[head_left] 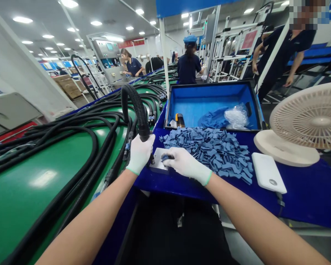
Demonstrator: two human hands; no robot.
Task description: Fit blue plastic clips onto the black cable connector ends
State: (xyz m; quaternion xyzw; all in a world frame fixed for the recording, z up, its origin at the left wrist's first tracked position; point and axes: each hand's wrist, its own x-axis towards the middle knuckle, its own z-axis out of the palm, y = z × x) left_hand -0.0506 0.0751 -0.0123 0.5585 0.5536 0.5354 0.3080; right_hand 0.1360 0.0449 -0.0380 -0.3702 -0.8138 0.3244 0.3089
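Observation:
In a white glove, my left hand is wrapped round the end of a black corrugated hose, which arches up and over the green belt. Beside it, my gloved right hand pinches a small dark blue part at a metal block on the blue table. Whether that part rests in the block or just above it I cannot tell. A broad pile of small blue plastic clips lies just behind and right of my right hand.
On the left, a green conveyor carries long black hoses. Behind the pile stands a blue bin with bags and a bottle. A white power bank and a beige fan sit right. Several people work beyond.

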